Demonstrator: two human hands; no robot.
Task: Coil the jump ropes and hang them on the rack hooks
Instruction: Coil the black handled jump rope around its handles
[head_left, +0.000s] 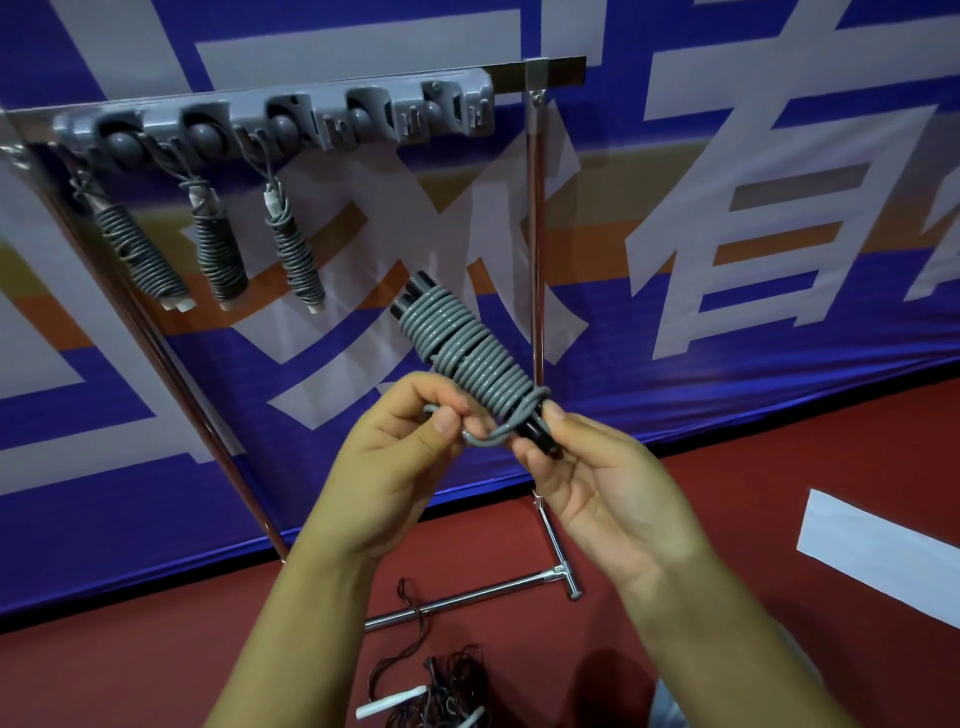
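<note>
A grey jump rope (465, 348) is wound in tight turns around its two black handles and is held tilted in front of the rack. My left hand (400, 457) pinches the loose rope end at the bundle's lower end. My right hand (587, 478) grips the black handle tips there. A grey hook rack (322, 117) is mounted on a metal bar above. Three coiled grey ropes (140, 254) (221, 249) (298, 260) hang from its left hooks. The rack's right hooks carry nothing.
The rack stands on a chrome frame with an upright pole (535, 249) and a floor bar (467, 597). A loose dark rope with white handles (431, 686) lies on the red floor below. A blue banner (727, 234) hangs behind. A white floor marking (883, 545) lies at right.
</note>
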